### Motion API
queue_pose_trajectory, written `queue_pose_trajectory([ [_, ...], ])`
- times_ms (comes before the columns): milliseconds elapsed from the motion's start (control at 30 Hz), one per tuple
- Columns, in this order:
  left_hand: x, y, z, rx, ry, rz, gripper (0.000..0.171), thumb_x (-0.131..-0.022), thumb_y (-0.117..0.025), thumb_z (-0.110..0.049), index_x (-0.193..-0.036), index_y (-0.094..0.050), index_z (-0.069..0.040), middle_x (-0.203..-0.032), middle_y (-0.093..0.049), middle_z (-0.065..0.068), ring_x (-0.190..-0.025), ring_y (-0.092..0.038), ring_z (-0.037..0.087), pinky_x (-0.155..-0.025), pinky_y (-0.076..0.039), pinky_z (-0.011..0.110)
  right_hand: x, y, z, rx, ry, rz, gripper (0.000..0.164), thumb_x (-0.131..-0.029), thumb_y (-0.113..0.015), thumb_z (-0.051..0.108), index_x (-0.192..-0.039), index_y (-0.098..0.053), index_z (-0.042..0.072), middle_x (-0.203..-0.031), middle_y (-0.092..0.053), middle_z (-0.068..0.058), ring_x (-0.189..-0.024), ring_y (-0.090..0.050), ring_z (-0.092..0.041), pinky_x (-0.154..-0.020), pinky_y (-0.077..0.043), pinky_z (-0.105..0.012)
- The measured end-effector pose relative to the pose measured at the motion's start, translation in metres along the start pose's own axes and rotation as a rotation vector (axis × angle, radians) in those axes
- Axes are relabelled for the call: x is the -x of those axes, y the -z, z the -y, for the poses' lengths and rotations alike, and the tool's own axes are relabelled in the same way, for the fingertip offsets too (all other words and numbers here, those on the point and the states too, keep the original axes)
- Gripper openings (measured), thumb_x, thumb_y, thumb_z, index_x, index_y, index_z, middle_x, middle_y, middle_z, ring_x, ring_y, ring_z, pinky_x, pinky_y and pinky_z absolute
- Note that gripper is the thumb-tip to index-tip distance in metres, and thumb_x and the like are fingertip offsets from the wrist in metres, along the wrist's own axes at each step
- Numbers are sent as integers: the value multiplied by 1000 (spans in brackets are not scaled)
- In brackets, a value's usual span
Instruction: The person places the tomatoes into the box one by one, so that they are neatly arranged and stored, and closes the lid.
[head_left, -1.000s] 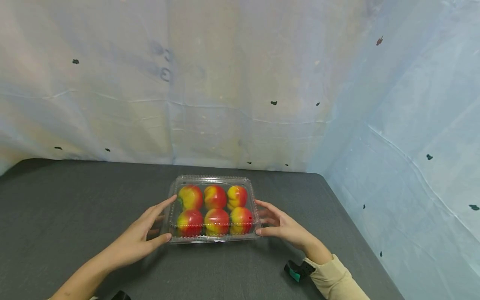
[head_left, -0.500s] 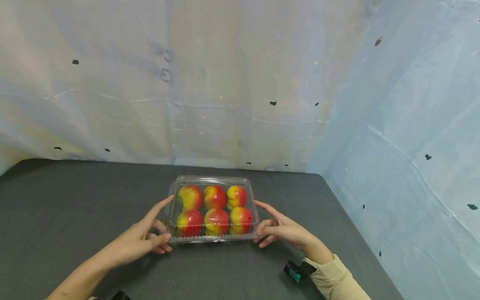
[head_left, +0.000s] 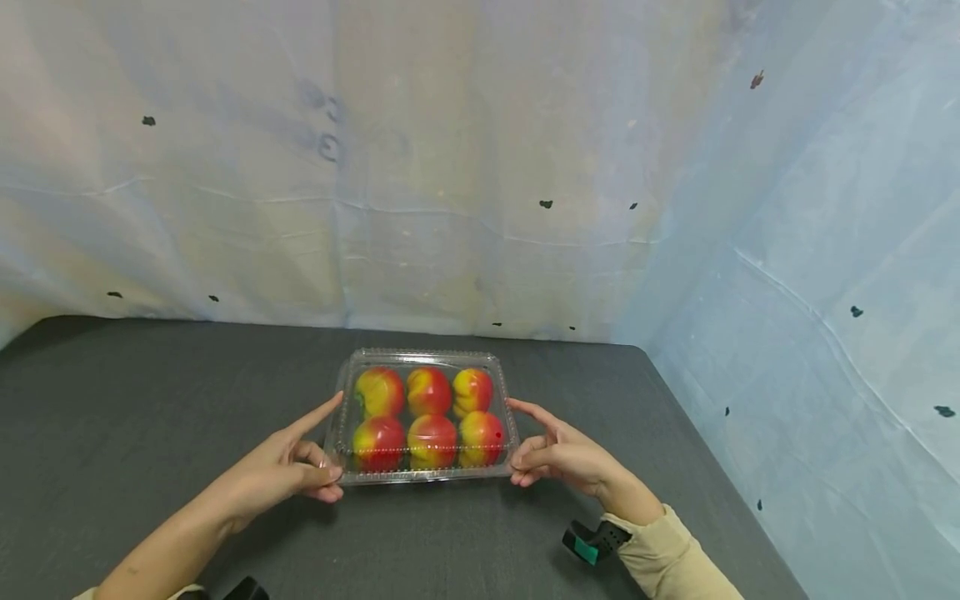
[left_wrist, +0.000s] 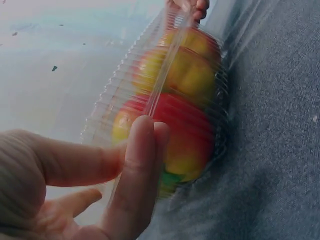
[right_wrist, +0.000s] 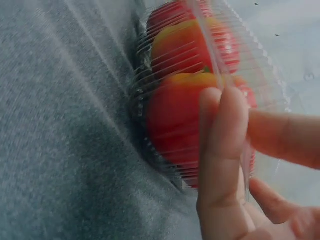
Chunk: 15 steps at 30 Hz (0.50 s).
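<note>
A clear plastic clamshell box [head_left: 427,358] sits on the dark table with its lid down. Several red-and-yellow fruits [head_left: 432,442], peach-like in shape, lie inside in two rows. At the near left corner, my left hand [head_left: 277,471] pinches the rim between thumb and fingers, its index finger stretched along the left side. My right hand [head_left: 573,458] pinches the near right corner likewise, its index finger reaching up the right side. Both wrist views show the rim [left_wrist: 167,70] between thumb and fingers. A bit of green [left_wrist: 172,177] shows beside one fruit.
The dark grey table [head_left: 187,400] has its far edge close behind the box. Pale sheeting [head_left: 450,167] hangs at the back, and more sheeting [head_left: 825,292] stands along the right. A black band with a green patch [head_left: 588,546] is at the right wrist.
The fingers of both hands have curled from spread beside the box to pinching its near corners. Both index fingers stay stretched out. The box has hardly moved.
</note>
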<state>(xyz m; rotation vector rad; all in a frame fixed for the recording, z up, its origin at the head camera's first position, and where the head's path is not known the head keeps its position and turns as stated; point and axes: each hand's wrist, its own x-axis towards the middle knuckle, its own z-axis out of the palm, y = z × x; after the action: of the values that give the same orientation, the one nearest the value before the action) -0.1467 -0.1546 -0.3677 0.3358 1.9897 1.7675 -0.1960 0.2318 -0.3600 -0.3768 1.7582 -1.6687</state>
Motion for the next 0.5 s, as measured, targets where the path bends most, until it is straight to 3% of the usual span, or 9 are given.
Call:
queue_pose_trajectory([
  [500, 0, 1, 0, 19, 2, 20, 96, -90, -63, -7, -154, 8, -13, -78, -59, 8, -78, -68, 28, -78, -57, 33, -2, 3, -5, 37, 39, 23, 80, -93, -55, -2, -155, -7, 14, -84, -69, -1, -78, -69, -14, -73, -56, -27],
])
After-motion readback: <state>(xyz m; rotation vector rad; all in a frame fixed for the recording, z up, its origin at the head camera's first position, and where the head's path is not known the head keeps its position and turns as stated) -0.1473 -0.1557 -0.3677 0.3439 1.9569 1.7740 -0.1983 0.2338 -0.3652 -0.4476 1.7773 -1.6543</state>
